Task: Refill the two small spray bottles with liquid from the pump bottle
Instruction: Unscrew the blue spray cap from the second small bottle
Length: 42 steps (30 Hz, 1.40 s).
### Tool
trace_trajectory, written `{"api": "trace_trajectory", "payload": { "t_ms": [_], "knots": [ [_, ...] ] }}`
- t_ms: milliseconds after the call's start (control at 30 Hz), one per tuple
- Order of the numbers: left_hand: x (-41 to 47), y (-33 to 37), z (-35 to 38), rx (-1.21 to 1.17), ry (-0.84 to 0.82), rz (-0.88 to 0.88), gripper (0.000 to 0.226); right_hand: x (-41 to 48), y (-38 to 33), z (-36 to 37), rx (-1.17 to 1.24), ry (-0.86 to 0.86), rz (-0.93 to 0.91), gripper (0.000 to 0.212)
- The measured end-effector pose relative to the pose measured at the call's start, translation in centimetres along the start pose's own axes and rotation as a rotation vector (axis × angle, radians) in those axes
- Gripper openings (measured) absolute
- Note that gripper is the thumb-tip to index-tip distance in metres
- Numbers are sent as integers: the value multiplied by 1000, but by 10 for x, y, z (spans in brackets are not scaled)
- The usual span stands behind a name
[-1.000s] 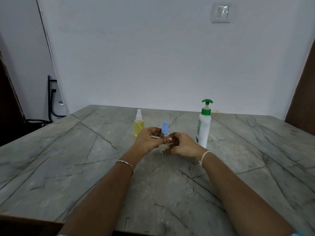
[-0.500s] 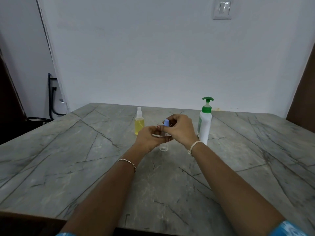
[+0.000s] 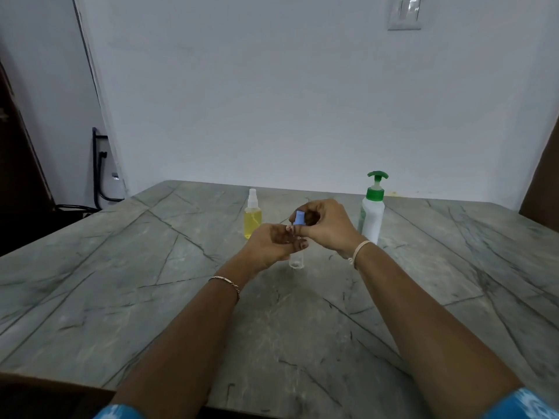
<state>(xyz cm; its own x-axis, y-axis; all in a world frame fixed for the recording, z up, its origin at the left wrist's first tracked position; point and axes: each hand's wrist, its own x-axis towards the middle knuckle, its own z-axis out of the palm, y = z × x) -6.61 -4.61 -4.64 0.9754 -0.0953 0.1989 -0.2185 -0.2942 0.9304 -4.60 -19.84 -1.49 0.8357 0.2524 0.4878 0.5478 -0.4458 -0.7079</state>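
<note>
One small clear plastic spray bottle (image 3: 295,261) is being held low over the grey stone table (image 3: 151,297); left hand (image 3: 269,246) is gripping its body, right hand (image 3: 325,226) is pinching its blue cap (image 3: 299,218). Looking light and slick, it is needing a firm mid-body hold.

I can read no words or numbers anywhere; the green label (image 3: 362,215) on my pump bottle (image 3: 373,220) is too blurred.
</note>
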Motion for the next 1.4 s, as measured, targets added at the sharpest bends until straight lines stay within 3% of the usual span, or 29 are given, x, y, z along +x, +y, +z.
{"api": "trace_trajectory", "payload": {
  "t_ms": [200, 367, 500, 600, 833, 1067, 1233, 1400],
  "knots": [
    [-2, 4, -1, -75, -74, -29, 31, -4, 8, -14, 299, -165, 30, 30],
    [-1, 3, -1, -90, -74, -52, 28, -11, 20, -14, 483, -35, 117, 30],
    [0, 5, 1, -70, -66, -62, 26, -11, 24, -15, 569, -70, 181, 20],
    [-2, 5, 2, -49, -47, -56, 28, -11, 14, -4, 504, -106, 143, 25],
    [-4, 6, 4, -39, -34, -52, 34, -10, 8, 0, 315, 5, 78, 31],
    [-2, 3, 7, -49, -22, -57, 41, -16, 18, -21, 417, -70, 175, 20],
    [1, -1, 7, -4, -8, -26, 37, -14, 7, -6, 308, -23, 74, 30],
    [6, -4, 9, 35, 25, -28, 44, -10, -2, -7, 261, 22, -34, 22]
  ]
}}
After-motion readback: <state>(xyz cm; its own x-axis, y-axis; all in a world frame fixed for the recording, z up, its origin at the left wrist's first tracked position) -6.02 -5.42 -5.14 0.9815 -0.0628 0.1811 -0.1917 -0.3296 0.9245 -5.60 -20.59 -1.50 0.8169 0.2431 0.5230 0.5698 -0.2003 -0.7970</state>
